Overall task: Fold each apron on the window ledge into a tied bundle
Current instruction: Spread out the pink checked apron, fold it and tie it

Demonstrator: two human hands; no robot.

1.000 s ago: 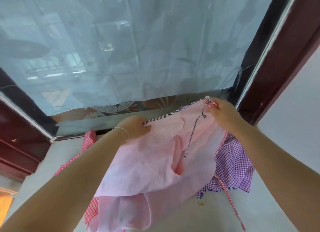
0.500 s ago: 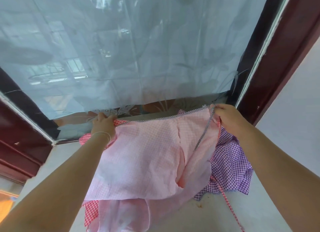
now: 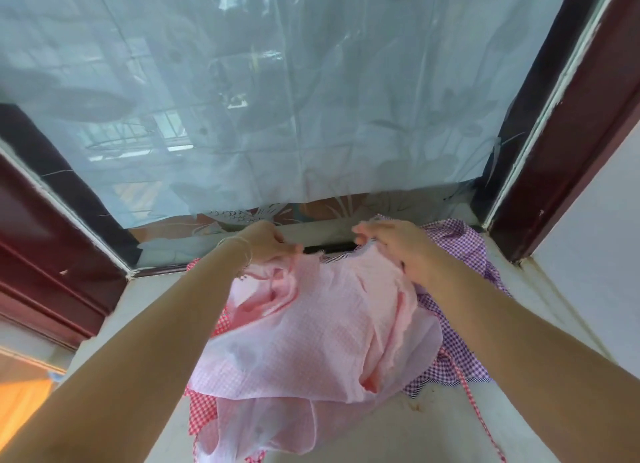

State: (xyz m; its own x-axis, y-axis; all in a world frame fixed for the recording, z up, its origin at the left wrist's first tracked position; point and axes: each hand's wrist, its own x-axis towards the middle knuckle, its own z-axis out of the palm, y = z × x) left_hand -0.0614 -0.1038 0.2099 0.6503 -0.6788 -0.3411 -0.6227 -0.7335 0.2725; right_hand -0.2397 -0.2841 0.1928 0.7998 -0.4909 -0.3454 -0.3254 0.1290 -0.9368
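Note:
A pale pink checked apron (image 3: 311, 338) lies bunched on top of the pile on the grey window ledge (image 3: 398, 435). My left hand (image 3: 266, 242) pinches its far upper edge on the left. My right hand (image 3: 391, 244) grips the same edge on the right, fingers curled into the cloth. The two hands are close together near the window. A purple checked apron (image 3: 460, 265) lies underneath at the right. A red checked apron (image 3: 201, 414) peeks out below at the left.
A red checked tie strap (image 3: 481, 417) trails across the ledge at the right. Behind the pile stands the window with a pale plastic sheet (image 3: 277, 99) over the glass. Dark red window frames (image 3: 561, 123) flank both sides, and a white wall (image 3: 602, 220) is at the right.
My hands had the pink apron's top edge stretched wide apart; now they have come together near the window, and the apron has slumped into a bunch.

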